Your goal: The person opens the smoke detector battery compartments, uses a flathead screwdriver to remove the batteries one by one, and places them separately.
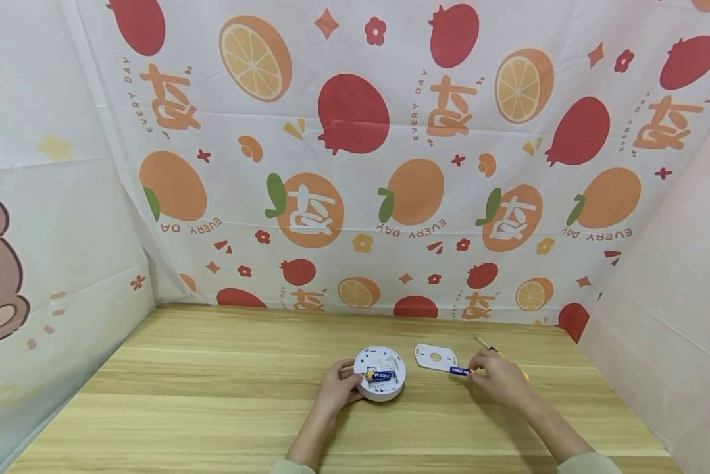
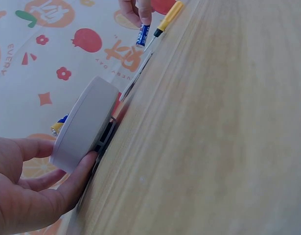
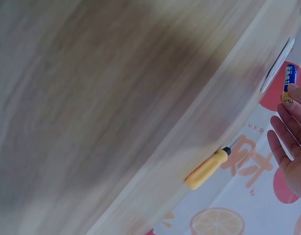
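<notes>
My left hand (image 1: pixel 335 386) grips the edge of a round white smoke detector (image 1: pixel 381 395), its back facing up. A blue and yellow battery (image 1: pixel 381 376) lies on that back; whether it is seated in a slot is hard to tell. In the left wrist view the detector (image 2: pixel 84 125) is tilted, with fingers and thumb around its rim. My right hand (image 1: pixel 499 380) pinches a second blue battery (image 1: pixel 459 371) between thumb and fingertip. In the right wrist view this battery (image 3: pixel 289 81) shows its yellow end, and the other fingers are spread.
A white mounting plate (image 1: pixel 435 356) with a central hole lies between the hands, just beyond the held battery. A yellow-handled screwdriver (image 3: pixel 207 170) lies on the wooden table (image 1: pixel 212 382) by the right hand. A fruit-patterned cloth (image 1: pixel 355 197) hangs behind the table.
</notes>
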A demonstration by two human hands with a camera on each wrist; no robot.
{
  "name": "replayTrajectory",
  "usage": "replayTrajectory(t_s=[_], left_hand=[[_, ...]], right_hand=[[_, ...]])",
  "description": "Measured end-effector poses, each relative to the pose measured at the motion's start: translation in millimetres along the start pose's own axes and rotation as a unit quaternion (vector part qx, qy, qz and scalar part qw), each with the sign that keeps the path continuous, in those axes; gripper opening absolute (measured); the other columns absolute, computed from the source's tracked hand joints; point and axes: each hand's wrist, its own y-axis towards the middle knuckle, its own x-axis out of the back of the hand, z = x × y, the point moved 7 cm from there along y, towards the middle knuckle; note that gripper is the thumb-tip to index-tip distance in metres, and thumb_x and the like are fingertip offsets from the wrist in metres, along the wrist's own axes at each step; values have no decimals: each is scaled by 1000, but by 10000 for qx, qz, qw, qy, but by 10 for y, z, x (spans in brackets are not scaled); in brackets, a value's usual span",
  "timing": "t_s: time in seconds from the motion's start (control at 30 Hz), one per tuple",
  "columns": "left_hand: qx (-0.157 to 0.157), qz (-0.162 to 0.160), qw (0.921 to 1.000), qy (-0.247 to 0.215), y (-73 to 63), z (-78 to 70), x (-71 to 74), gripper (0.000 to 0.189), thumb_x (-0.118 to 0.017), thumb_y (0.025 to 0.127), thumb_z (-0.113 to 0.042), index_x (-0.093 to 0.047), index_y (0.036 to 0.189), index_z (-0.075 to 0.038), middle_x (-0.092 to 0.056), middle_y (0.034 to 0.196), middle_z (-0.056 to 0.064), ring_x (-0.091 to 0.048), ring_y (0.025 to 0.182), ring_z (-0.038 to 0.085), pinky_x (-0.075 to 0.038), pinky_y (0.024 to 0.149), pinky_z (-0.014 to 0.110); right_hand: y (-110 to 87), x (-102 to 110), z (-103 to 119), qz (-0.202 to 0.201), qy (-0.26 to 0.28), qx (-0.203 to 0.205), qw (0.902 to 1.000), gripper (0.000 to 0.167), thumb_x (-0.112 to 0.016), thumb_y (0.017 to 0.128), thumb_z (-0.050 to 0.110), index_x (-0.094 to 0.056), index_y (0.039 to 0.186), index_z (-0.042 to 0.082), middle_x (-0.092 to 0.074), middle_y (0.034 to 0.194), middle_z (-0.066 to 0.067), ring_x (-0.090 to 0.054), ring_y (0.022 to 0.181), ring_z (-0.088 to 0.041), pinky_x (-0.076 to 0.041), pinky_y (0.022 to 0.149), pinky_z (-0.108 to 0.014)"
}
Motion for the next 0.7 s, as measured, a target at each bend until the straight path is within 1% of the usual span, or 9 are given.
replayTrajectory(t_s=[0.1,0.43,0.6,0.7], left_hand=[[23,-1,10000,2,-7,-6,1,44,-50,87,4,-35,125,19,-50,112,34,-59,85,27,-55,72,38],[26,-3,10000,33,-17,-14,5,43,-50,87,4,-36,125,18,-50,112,34,-59,85,26,-55,72,37],[64,-15,10000,26,-10,-6,5,43,-50,87,4,-37,125,18,-50,112,33,-59,85,25,-55,71,36],[44,11,10000,9,-1,-3,1,43,-50,87,4,-36,125,19,-50,112,34,-59,85,26,-55,72,37]], right_hand=[[-5,0,-43,25,71,-64,10000,6,-72,76,12,-67,77,13,-56,82,9,-57,80,-16,-51,68,-34],[-27,-10,-198,-25,-68,-157,9999,9,-74,74,9,-66,76,11,-57,83,3,-58,78,-19,-52,67,-36],[-36,-3,-241,-16,-60,-204,9998,9,-74,74,9,-65,76,10,-56,81,1,-57,78,-19,-51,66,-36],[-44,-1,-263,-6,-77,-224,9997,9,-73,74,8,-65,75,10,-56,80,1,-56,76,-19,-51,65,-36]])
